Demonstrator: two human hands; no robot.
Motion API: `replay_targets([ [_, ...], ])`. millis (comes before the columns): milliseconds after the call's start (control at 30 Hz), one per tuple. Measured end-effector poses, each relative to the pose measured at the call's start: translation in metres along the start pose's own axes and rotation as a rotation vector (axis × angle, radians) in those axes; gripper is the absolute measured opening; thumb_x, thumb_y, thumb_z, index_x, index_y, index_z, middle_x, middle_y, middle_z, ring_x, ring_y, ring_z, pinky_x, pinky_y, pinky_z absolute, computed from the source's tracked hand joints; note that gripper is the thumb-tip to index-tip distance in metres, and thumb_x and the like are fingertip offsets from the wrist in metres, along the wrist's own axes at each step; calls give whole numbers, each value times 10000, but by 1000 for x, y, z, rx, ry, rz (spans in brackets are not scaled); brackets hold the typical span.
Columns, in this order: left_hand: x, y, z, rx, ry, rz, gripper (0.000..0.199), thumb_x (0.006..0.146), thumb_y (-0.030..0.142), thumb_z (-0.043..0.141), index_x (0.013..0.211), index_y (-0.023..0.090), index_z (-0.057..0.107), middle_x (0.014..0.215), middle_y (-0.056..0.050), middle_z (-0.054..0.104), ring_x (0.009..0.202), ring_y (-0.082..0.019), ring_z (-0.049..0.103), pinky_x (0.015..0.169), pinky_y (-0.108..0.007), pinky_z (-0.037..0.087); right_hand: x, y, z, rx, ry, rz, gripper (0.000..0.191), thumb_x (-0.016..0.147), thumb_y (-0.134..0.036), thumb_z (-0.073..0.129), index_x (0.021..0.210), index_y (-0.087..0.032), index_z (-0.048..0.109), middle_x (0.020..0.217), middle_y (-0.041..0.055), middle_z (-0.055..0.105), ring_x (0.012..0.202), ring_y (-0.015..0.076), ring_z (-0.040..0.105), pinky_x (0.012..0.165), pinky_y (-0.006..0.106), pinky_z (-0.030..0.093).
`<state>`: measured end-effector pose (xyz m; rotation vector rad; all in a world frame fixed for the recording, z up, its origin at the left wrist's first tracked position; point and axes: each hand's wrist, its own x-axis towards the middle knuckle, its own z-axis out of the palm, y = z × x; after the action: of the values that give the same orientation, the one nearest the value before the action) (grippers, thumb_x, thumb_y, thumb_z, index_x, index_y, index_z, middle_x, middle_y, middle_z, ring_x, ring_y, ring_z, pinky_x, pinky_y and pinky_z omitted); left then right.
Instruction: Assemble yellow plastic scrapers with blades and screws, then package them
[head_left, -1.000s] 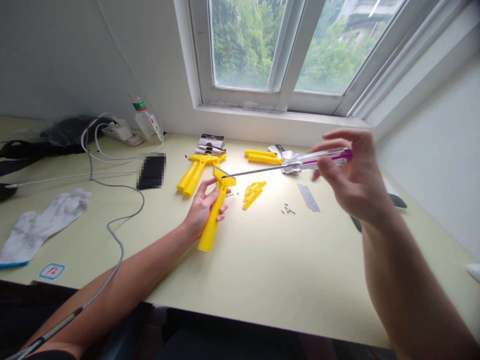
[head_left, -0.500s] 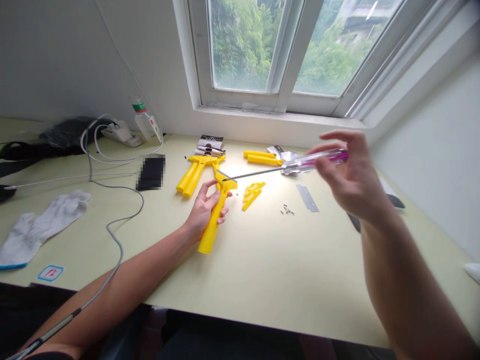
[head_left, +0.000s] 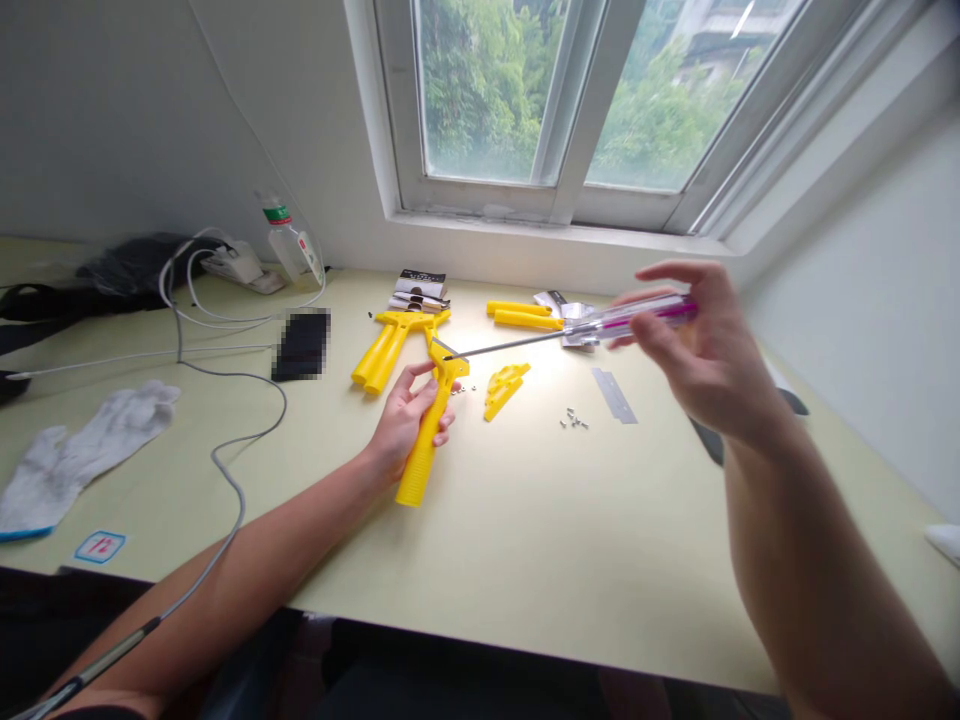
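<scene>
The left hand point(head_left: 407, 425) is closed around the ribbed grip of a yellow plastic scraper point(head_left: 424, 450), fingers wrapped across it, with the scraper's head tilted up just above the hand. The right hand point(head_left: 701, 345) is raised off the tabletop point(head_left: 525, 560), and its thumb and fingers pinch the clear handle of a magenta-striped screwdriver point(head_left: 634, 322). The long metal shaft point(head_left: 502, 345) runs across to the left, and its tip sits at the scraper's head, touching it or just beside it; the exact contact is too small to tell.

Just beyond the left hand lies a second yellow scraper body point(head_left: 386, 345), and a few tiny screws point(head_left: 457, 390) sit near the held scraper's head. To the right are a yellow plastic head piece point(head_left: 504, 390), a small cluster of silver screws point(head_left: 574, 418), and a steel razor blade point(head_left: 613, 395). Two more yellow handle pieces point(head_left: 525, 316) lie further back beside crumpled packaging point(head_left: 574, 325), with a printed card point(head_left: 420, 290) behind the second scraper. Further left are a dark phone point(head_left: 302, 345), a grey cable point(head_left: 225, 480), and a white work glove point(head_left: 90, 450).
</scene>
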<state>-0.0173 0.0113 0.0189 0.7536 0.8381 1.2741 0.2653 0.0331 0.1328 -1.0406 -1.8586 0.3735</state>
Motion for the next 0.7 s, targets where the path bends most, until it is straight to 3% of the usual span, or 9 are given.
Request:
replay_targets([
  [67, -1, 0, 0, 3, -5, 0, 389, 826, 318, 688, 1142, 298, 462, 1015, -48, 634, 497, -70, 528, 383, -166, 385, 0, -1, 3, 60, -5, -39, 487, 816, -421, 695, 1246, -338, 481, 963, 14, 672, 749, 202, 687, 663, 376, 586],
  [200, -2, 0, 1, 6, -14, 0, 393, 829, 330, 689, 1148, 297, 462, 1042, -53, 630, 492, -66, 522, 379, -174, 391, 1, 0, 8, -6, 226, -12, 261, 880, -462, 602, 1072, -287, 570, 770, 14, 639, 610, 190, 640, 533, 346, 535],
  [300, -1, 0, 1, -6, -5, 0, 396, 825, 319, 690, 1147, 298, 461, 1018, -45, 636, 495, -65, 525, 382, -166, 388, 2, 0, 9, 59, 84, -38, 405, 865, -439, 626, 1224, -326, 475, 983, 45, 675, 814, 237, 686, 637, 383, 567],
  [333, -1, 0, 1, -8, -3, 0, 397, 823, 317, 691, 1147, 297, 462, 1010, -43, 637, 494, -65, 524, 381, -166, 388, 2, 1, 9, 48, 67, -43, 415, 856, -432, 639, 1224, -328, 478, 982, 41, 675, 820, 238, 688, 653, 386, 568],
  [433, 0, 0, 1, -4, -1, 0, 406, 820, 327, 694, 1150, 295, 460, 1009, -42, 636, 489, -65, 521, 377, -169, 389, 1, 0, 7, -100, 185, -14, 272, 884, -435, 598, 1114, -295, 558, 842, 15, 653, 691, 205, 665, 617, 369, 545],
  [533, -1, 0, 2, 5, -5, 2, 415, 817, 339, 699, 1149, 298, 454, 1010, -42, 635, 490, -64, 520, 380, -167, 386, 0, -1, 4, -68, 66, -36, 399, 858, -429, 632, 1218, -320, 499, 1001, 33, 660, 780, 211, 668, 626, 362, 547],
  [567, -2, 0, 2, 9, -7, 5, 414, 817, 341, 699, 1146, 297, 452, 1011, -42, 635, 489, -64, 519, 380, -167, 385, 0, -2, 3, -51, 33, -41, 414, 849, -427, 645, 1221, -321, 498, 990, 31, 662, 774, 210, 666, 617, 358, 544],
  [700, -2, 1, 3, 22, -7, 16, 410, 822, 347, 694, 1144, 295, 447, 1034, -48, 633, 485, -66, 523, 375, -172, 385, 0, -3, -1, -194, 168, -4, 246, 872, -449, 616, 1050, -280, 594, 693, -14, 596, 590, 176, 602, 562, 343, 494],
])
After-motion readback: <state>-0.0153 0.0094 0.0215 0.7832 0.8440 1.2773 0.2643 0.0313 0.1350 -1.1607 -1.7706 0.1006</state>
